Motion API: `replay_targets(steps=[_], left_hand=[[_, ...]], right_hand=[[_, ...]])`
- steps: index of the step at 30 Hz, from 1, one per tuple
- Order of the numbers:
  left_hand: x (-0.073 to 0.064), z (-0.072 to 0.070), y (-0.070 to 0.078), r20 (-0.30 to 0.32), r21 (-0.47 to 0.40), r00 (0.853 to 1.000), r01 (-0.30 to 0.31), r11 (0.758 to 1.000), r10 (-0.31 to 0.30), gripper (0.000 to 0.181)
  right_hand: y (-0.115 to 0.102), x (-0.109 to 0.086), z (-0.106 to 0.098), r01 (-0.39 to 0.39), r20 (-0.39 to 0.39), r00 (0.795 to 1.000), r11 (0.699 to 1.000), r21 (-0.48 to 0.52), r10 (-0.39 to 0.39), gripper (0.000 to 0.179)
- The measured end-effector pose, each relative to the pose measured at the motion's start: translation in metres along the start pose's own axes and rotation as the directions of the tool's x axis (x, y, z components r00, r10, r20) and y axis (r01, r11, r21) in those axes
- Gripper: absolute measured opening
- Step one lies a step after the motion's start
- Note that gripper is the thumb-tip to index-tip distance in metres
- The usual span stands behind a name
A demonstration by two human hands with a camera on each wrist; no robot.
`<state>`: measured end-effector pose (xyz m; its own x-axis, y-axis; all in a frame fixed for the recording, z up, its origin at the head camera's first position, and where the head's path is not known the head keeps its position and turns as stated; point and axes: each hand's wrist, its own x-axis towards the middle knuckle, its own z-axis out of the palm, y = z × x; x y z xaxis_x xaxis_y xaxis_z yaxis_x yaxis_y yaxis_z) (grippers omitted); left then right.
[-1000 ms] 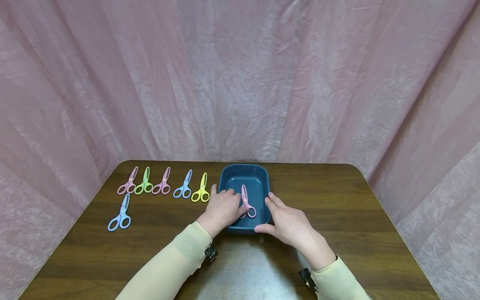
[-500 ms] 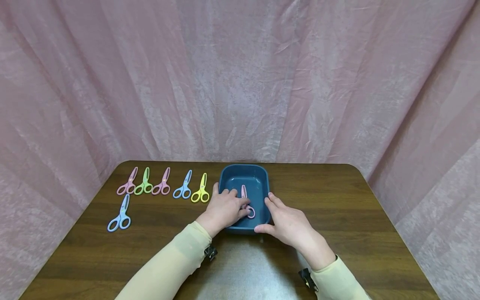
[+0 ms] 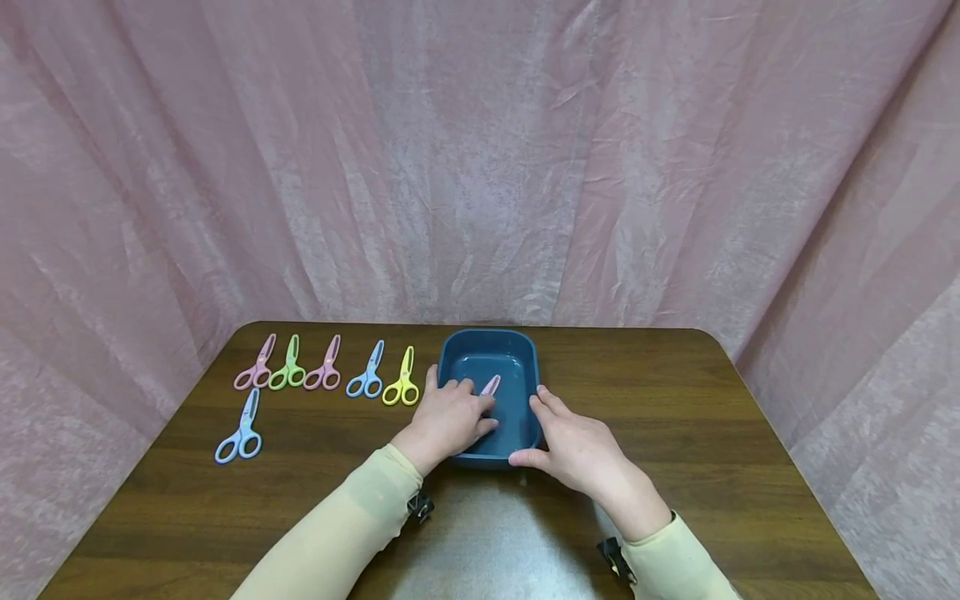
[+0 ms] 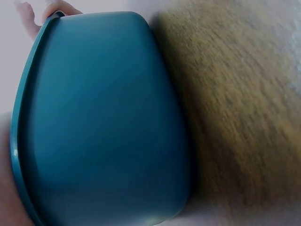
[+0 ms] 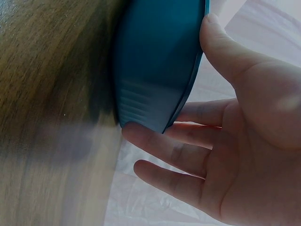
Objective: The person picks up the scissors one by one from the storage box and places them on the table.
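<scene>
In the head view, a dark blue plastic bin [image 3: 489,457] stands at the table's far middle. My left hand [image 3: 442,417] reaches over its left side, fingers down inside. Beneath them lies a pair of pink scissors [image 3: 491,385]; the blade end shows past my forefinger, while my hand hides the handles. I cannot tell whether my fingers pinch them. The right hand [image 3: 577,442] steadies the bin's near right corner, fingertips at the right rim and thumb at the front. In the right wrist view, that thumb [image 5: 218,44] touches the rim and the fingers extend loosely along the wall.
Left of the bin runs a row of yellow [image 3: 402,387], blue [image 3: 366,379], pink [image 3: 324,375], green [image 3: 288,373] and pink scissors [image 3: 257,375]. Light blue scissors [image 3: 242,435] lie nearer. A pink curtain [image 3: 480,167] hangs behind the wooden table [image 3: 675,400].
My left thumb and forefinger have reached over the pink scissors in the bin. The scissors have turned, tips to the right, and slid under that hand. My right hand stays put.
</scene>
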<state>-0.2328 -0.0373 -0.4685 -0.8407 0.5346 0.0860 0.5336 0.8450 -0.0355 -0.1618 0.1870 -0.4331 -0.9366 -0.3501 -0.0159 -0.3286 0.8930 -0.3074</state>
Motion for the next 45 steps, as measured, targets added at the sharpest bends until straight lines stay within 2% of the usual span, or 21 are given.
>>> replay_targets(steps=[12, 21, 29, 45], left_hand=[[0.0015, 0.0026, -0.0016, -0.006, -0.011, 1.000, -0.009, 1.000, 0.009, 0.022], [0.0035, 0.0016, -0.0012, 0.015, -0.045, 1.000, 0.026, 0.999, -0.025, 0.041], [0.0056, 0.0023, -0.0008, 0.031, -0.017, 0.999, 0.025, 1.000, -0.025, 0.022], [0.0030, 0.0001, -0.0011, -0.002, -0.018, 1.000, 0.016, 1.000, -0.016, 0.017]], right_hand=[[0.0007, 0.0014, 0.0017, 0.002, -0.010, 1.000, 1.000, -0.006, -0.002, 0.095], [0.0003, -0.0002, 0.0008, 0.008, -0.019, 1.000, 1.000, -0.003, -0.008, 0.096], [-0.0002, -0.0014, -0.0007, 0.010, -0.026, 1.000, 1.000, -0.004, -0.010, 0.097], [0.0006, -0.0007, -0.0002, 0.012, -0.022, 1.000, 1.000, 0.000, -0.012, 0.097]])
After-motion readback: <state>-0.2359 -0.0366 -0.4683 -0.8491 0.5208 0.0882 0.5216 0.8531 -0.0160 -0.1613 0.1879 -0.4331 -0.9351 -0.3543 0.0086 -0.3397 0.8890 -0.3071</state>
